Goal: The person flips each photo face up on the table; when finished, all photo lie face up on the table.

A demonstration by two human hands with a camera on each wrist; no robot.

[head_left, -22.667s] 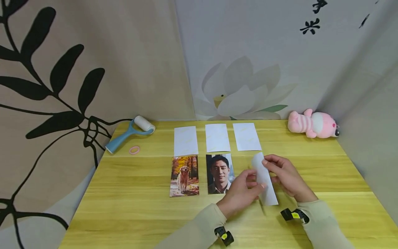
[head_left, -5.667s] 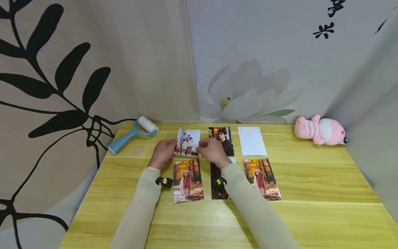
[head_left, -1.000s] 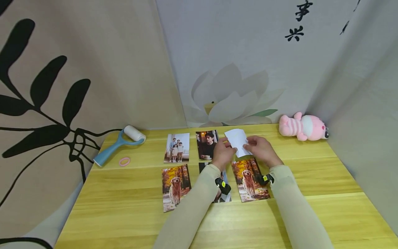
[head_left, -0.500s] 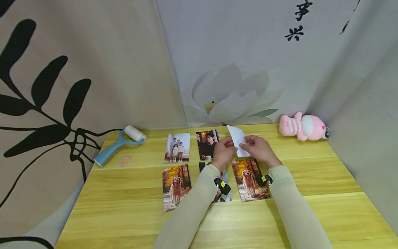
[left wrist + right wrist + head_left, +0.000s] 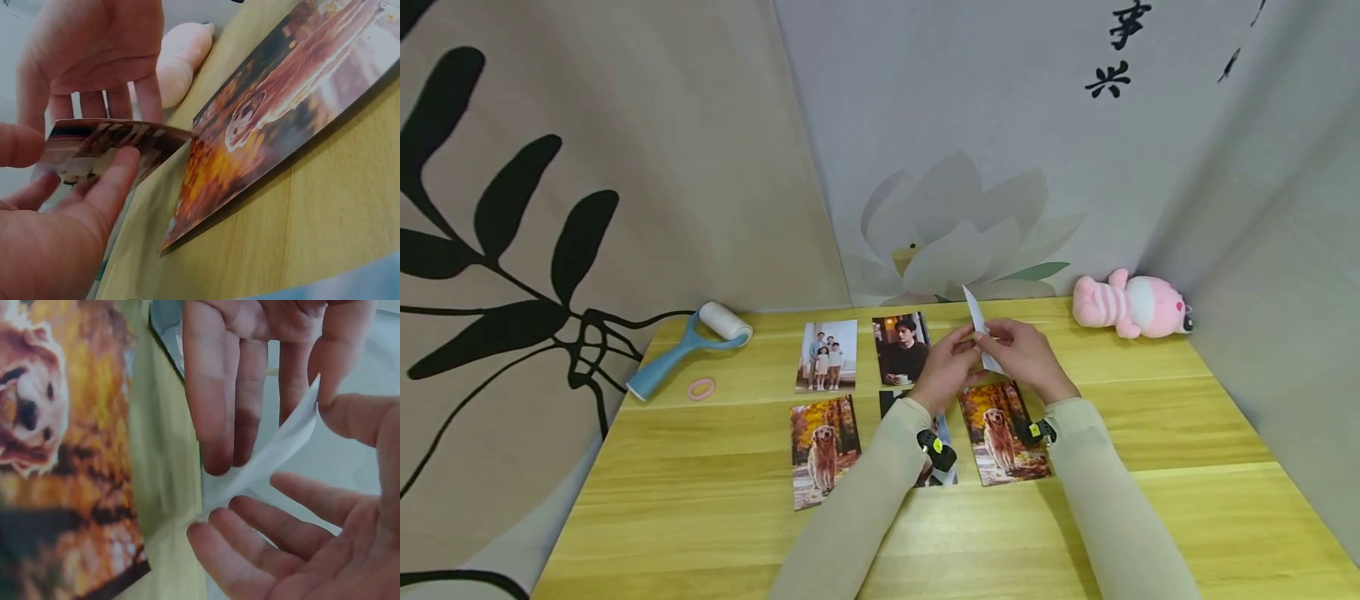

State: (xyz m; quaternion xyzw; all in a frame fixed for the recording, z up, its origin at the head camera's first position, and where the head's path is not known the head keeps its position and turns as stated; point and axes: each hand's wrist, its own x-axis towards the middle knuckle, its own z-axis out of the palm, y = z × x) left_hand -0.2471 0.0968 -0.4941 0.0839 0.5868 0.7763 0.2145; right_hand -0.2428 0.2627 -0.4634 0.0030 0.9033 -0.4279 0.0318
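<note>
Both hands hold a photo print point(image 5: 976, 321) between their fingers over the back right of the table, turned nearly edge-on. My left hand point(image 5: 943, 373) has its near-left side, my right hand point(image 5: 1032, 358) the other. In the left wrist view, the picture side of the print point(image 5: 119, 147) shows, partly hidden by fingers. Its white back point(image 5: 272, 453) faces the right wrist camera. Just below the hands lies a face-up photo of a golden retriever point(image 5: 1000, 433). A photo of a seated person in a dark sweater point(image 5: 901, 354) lies to their left.
Farther left are a family photo point(image 5: 826, 357) and another dog photo point(image 5: 823, 458). My left forearm partly covers a portrait photo point(image 5: 946, 467). A blue-handled lint roller point(image 5: 681, 354), a pink ring point(image 5: 701, 389) and a pink plush toy point(image 5: 1131, 304) also lie on the wooden table point(image 5: 700, 517).
The held print has turned from showing its white back to nearly edge-on. Over the longer span, two back-row prints were turned face up and a dog photo appeared at front right.
</note>
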